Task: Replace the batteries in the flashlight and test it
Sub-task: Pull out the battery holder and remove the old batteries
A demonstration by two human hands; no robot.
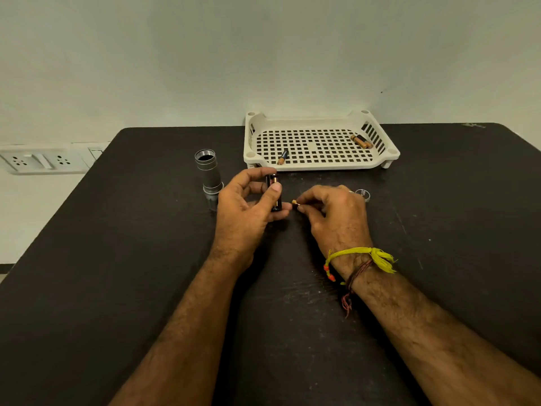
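Observation:
My left hand (pixel 248 206) grips a small black battery holder (pixel 274 191) upright between thumb and fingers, a copper-tipped cell showing inside it. Just to its right, my right hand (pixel 330 212) pinches a small battery (pixel 295 203) whose copper end points at the holder. The silver flashlight body (pixel 208 174) stands on its head end to the left of my left hand, open threaded end up. The flashlight's tail cap (pixel 364 194) lies on the table behind my right hand.
A cream perforated tray (pixel 319 164) sits at the back of the black table (pixel 146 259), holding one battery (pixel 282 157) at front left and two batteries (pixel 361 141) at right. A wall socket strip (pixel 41 161) is at the far left.

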